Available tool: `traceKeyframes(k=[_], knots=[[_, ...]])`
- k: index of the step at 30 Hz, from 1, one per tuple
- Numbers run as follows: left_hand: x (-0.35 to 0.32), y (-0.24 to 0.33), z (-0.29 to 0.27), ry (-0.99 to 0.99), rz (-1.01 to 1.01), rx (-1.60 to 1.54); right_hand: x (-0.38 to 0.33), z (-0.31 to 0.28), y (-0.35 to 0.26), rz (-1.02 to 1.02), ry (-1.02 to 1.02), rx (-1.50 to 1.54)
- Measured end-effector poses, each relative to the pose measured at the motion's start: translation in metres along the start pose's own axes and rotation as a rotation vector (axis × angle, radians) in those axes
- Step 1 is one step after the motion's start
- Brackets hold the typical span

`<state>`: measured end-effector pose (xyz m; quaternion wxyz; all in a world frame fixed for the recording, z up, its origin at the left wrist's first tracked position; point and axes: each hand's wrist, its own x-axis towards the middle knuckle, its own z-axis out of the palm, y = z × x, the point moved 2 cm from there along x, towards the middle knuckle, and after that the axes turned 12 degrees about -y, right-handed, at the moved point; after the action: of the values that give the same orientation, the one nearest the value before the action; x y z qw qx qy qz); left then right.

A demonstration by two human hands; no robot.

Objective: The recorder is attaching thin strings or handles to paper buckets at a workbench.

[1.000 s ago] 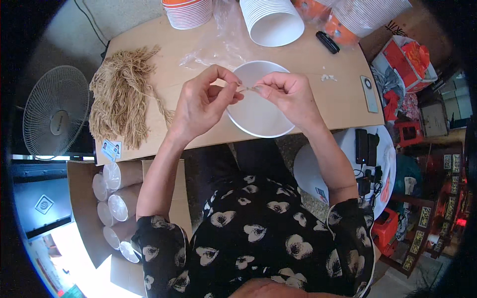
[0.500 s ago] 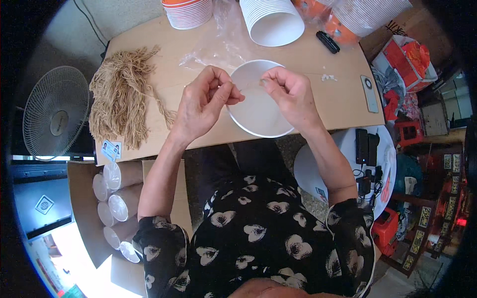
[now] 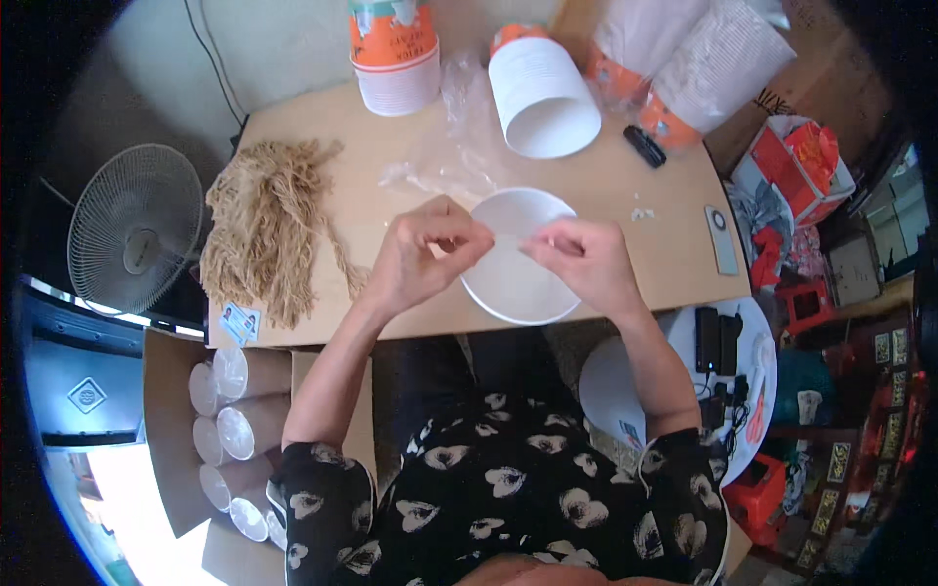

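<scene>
My left hand (image 3: 415,256) and my right hand (image 3: 593,266) are raised over a round white paper tub (image 3: 518,293) at the table's front edge. On both, thumb and forefinger are pinched together, the fingertips facing each other a short way apart. Whatever they pinch is too thin or small to make out. To the left of my left hand lies a heap of tan cords (image 3: 264,225), one strand trailing toward my wrist. Crumpled clear plastic (image 3: 454,146) lies just beyond the tub.
Stacked white tubs (image 3: 555,125) lie tipped at the back, near an orange printed stack (image 3: 396,44). A black clip-like object (image 3: 645,146), small white bits (image 3: 642,211) and a phone (image 3: 721,239) lie to the right. A fan (image 3: 137,230) and a box of wrapped cylinders (image 3: 166,420) are left.
The whole view has tilted up, so the table sits lower in the picture. My hands remain over the tub, fingertips slightly nearer each other, and my left fingers have straightened toward the right hand.
</scene>
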<state>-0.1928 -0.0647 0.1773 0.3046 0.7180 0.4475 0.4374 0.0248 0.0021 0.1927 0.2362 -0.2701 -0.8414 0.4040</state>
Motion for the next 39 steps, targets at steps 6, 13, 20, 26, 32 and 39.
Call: traceKeyframes(k=[6, 13, 20, 26, 32, 39], knots=[[-0.009, -0.004, -0.004, -0.066, 0.061, 0.124, -0.009, -0.011, 0.020, 0.017, 0.066, 0.499], [-0.027, -0.020, -0.014, -0.133, 0.220, 0.191, -0.008, -0.024, 0.049, -0.328, 0.146, 1.092], [-0.043, -0.016, -0.021, -0.250, 0.475, 0.695, 0.032, -0.035, 0.036, -0.269, 0.098, 1.231], [-0.006, -0.022, -0.102, 0.080, 0.429, 0.685, 0.121, -0.083, -0.016, -0.346, -0.076, 1.054], [0.111, -0.042, -0.212, 0.433, 0.102, -0.232, 0.264, -0.129, -0.064, -0.448, 0.095, 0.700], [0.199, -0.164, -0.311, 0.447, 0.009, -0.786, 0.399, -0.092, -0.036, -0.392, 0.163, 0.028]])
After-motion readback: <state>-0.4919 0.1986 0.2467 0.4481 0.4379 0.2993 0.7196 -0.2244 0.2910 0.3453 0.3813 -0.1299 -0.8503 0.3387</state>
